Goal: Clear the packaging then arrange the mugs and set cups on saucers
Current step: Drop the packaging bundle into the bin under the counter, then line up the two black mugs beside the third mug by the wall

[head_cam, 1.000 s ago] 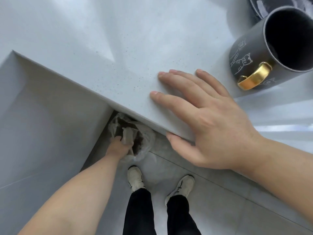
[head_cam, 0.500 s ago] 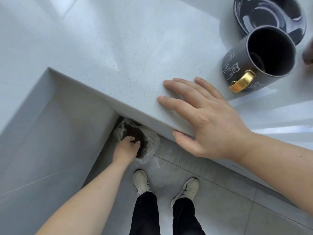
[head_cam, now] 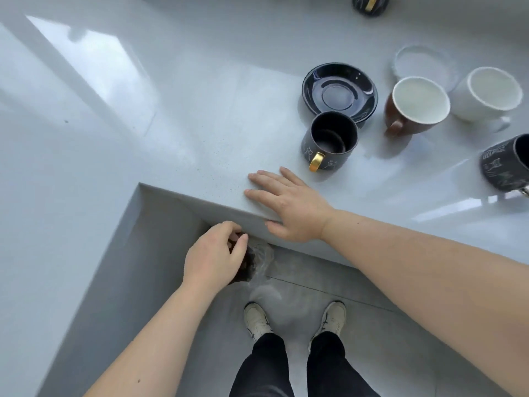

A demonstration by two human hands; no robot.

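Where glossy, speckled countertop (head_cam: 200,138) ends

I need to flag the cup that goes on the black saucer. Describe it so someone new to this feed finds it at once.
Start at the counter corner where the right hand lies flat. Just beyond its fingertips stands a dark cup, touching the near rim of the black saucer. Unlike the brown mug and white cup beside it, it has a gold handle and pale line drawings.
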